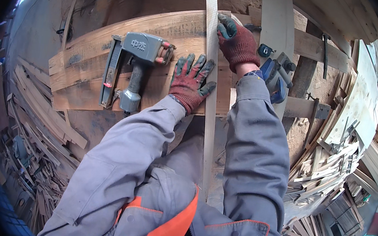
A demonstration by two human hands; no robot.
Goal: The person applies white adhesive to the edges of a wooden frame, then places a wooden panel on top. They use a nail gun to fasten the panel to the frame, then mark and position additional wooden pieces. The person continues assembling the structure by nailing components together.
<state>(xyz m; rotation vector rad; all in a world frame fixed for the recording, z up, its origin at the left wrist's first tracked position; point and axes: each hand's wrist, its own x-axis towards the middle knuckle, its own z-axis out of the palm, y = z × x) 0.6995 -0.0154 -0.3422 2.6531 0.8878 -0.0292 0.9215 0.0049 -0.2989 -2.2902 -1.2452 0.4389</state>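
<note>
My left hand [192, 82], in a dark red glove with dark-coated fingers, lies flat with fingers spread on a wide wooden board [161, 31]. Its thumb reaches to the edge of a long, narrow wooden strip [211, 81] that crosses the board and runs toward my body. On the strip's other side, farther away, my right hand [238, 43] wears a matching glove and has its fingers curled in beside the strip. What those fingers hold, if anything, is hidden. Left of my left hand, a grey nail gun [141, 49] rests on the board.
A small dark tape measure [265, 50] and a blue and grey hand tool [275, 79] sit on a pale plank [275, 16] right of my right hand. Dark metal clamps [324, 56] stand farther right. Scrap wood piles [327, 175] flank both sides, with more offcuts [45, 106] at left.
</note>
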